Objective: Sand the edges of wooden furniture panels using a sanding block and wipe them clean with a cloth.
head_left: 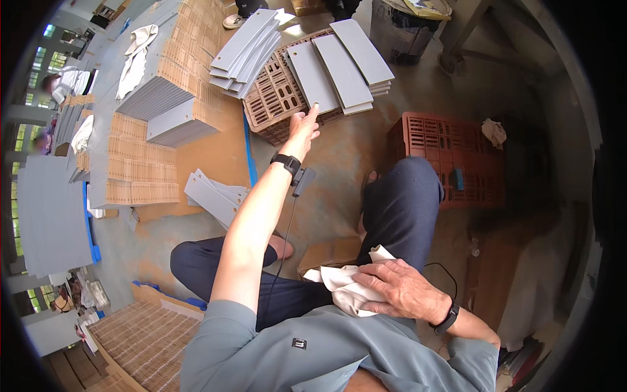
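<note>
My left hand (305, 129) reaches out to a brown plastic crate (268, 91), fingers stretched and apart. One fingertip overlaps the near end of a grey flat panel (313, 75) lying on the crate; I cannot tell if it touches. Right of that panel lie more grey panels (343, 72), stacked and overlapping, each long and thin. A fanned pile of grey panels (245, 52) rests on the crate's left side. In my lap, my right hand (401, 287) is closed over a crumpled white cloth (346, 291), with cloth showing past the fingers.
Tall stacks of panels with brown edges (140, 163) stand at left, a white rag (135, 59) on top. Loose grey panels (215, 196) lie near my left knee. A reddish crate (450, 150) stands at right. A dark bin (405, 29) is at the back.
</note>
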### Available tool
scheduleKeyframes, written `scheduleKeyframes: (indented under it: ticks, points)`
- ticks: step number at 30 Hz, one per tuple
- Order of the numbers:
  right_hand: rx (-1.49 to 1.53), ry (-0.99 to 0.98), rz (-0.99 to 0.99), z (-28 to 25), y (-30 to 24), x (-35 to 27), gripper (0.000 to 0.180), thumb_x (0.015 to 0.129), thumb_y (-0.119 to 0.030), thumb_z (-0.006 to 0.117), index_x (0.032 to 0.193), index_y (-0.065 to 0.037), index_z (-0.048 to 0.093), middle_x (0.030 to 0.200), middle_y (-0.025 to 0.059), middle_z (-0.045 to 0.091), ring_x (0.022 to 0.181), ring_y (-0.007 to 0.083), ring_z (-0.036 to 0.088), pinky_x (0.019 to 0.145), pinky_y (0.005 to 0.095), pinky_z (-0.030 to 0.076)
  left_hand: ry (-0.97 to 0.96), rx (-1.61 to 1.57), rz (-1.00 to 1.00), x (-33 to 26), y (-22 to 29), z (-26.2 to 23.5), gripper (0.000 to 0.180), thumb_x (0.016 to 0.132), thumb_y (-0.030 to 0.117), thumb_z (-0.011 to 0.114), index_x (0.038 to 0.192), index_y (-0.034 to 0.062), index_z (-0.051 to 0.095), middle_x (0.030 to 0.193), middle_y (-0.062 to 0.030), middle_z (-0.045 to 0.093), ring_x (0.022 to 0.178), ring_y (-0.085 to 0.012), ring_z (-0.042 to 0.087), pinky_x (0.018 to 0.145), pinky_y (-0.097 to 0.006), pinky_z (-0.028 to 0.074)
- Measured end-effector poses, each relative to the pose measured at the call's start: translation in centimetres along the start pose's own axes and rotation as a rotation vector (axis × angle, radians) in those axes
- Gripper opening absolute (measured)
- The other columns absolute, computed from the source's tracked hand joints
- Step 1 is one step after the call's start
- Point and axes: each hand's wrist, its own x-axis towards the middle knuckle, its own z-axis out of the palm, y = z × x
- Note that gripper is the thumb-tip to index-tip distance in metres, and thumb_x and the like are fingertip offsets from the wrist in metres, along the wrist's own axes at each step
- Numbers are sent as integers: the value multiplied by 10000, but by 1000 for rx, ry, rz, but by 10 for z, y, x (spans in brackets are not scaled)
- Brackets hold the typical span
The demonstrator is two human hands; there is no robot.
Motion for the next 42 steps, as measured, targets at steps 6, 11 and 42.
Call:
scheduleKeyframes:
  ticks: [6,11,42]
  points:
    - [-43,7,50,3,3,1,563,885,-304,766,1356,-48,594,1193,109,649,1129,299,628,1001,441,467,-48,-233,-47,34,-22,8,455,952,327,769,1195,-8,580,1039,-104,664,913,-198,675,814,-371,613]
    - [1,-16,22,8,15,1,468,878,-206,770,1291,-41,622,1106,121,637,1031,305,635,936,436,488,-42,-321,-104,19,-27,-18,385,984,246,727,1230,12,547,1130,-121,633,1007,-223,665,884,-378,599]
    - [-7,315,441,-59,139,237,669,915,-485,721,1313,43,613,1160,268,708,1061,379,696,940,410,537,-579,-368,75,-319,-91,-170,294,1046,181,629,1280,36,525,1188,-74,637,1080,-149,626,955,-341,516]
